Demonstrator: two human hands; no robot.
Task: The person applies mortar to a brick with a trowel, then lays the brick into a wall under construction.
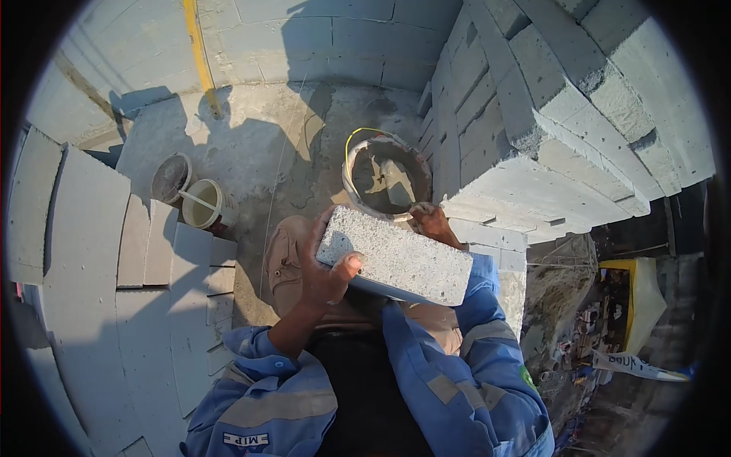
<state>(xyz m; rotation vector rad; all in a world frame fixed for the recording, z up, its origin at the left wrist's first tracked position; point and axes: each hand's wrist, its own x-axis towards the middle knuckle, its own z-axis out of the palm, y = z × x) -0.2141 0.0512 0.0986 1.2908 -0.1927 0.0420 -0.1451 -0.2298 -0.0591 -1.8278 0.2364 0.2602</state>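
Observation:
My left hand (326,263) grips one end of a pale, pitted concrete block (403,255), its thumb bent over the top face. The block is tilted above my knees. Just past its far edge, my right hand (432,222) is curled beside the rim of a mortar bucket (350,179). The block hides part of that hand, and what its fingers hold cannot be made out. Grey mortar and a light, smeared piece lie inside the bucket, which has a yellow handle.
Stacked blocks (487,114) rise close on my right; more blocks (84,221) stand at left. A white bucket (207,206) and a dark-topped bucket (170,179) are on the concrete floor. A yellow strip (199,53) runs down the back wall. Beyond the right edge is a drop to lower ground.

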